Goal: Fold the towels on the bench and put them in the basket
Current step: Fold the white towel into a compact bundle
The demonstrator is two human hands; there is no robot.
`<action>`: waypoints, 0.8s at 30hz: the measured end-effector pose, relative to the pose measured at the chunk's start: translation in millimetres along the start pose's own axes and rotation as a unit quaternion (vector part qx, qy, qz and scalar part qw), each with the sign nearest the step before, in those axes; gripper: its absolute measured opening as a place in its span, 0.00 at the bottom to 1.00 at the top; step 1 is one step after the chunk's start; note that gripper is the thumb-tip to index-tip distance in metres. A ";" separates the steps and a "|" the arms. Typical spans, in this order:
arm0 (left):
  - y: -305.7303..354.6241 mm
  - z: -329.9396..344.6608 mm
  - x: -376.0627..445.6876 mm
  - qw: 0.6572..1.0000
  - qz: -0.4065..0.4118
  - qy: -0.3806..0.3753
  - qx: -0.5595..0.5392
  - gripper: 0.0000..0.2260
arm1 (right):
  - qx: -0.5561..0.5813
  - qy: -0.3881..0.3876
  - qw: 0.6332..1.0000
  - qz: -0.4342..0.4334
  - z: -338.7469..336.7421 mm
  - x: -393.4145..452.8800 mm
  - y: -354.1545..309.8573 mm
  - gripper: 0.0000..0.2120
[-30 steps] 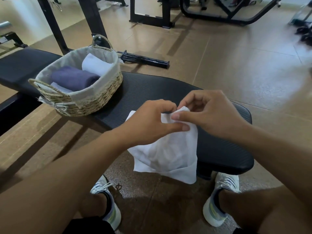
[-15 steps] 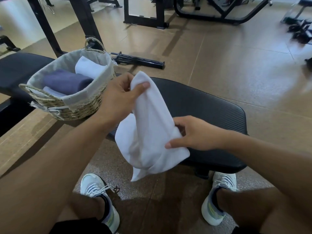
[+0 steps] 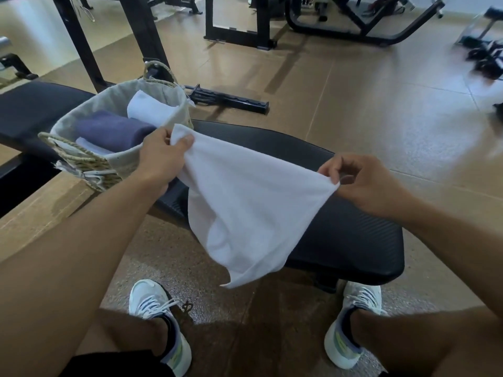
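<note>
Over the ribbed black bench (image 3: pixel 340 227), left hand (image 3: pixel 160 159) and right hand (image 3: pixel 364 183) pinch a soft white towel (image 3: pixel 245 202) taut.

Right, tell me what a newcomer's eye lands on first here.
First, the white towel, stretched in the air above the black bench, with the left hand and right hand each pinching a top corner. Next, the woven basket at the left on the bench, holding a rolled purple towel and a white one.

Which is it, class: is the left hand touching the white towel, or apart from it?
Touching. The head view shows the left hand pinching the white towel at its upper corner.
</note>
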State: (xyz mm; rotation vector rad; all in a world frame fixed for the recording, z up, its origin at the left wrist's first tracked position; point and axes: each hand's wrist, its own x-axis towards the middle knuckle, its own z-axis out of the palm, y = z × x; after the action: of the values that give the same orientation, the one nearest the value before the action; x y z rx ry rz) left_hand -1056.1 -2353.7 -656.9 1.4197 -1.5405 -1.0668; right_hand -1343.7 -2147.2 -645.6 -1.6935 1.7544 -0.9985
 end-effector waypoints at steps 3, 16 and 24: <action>-0.1 -0.8 0.4 1.000 0.005 0.001 0.008 0.13 | -0.027 0.023 0.999 0.040 -6.2 -0.5 15.4 0.07; 5.8 -1.8 -6.6 0.998 0.057 0.016 0.024 0.09 | 0.088 -0.058 0.974 0.199 11.4 2.1 8.5 0.09; 5.8 -4.8 -7.2 0.997 0.067 0.025 0.026 0.10 | -0.026 -0.095 0.982 0.163 9.0 3.4 4.8 0.05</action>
State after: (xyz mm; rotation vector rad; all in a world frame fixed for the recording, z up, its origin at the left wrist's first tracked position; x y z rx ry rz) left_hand -1053.1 -2346.8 -649.7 1.3478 -1.6127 -0.9115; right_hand -1339.9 -2152.3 -654.3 -1.4175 1.8641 -0.6305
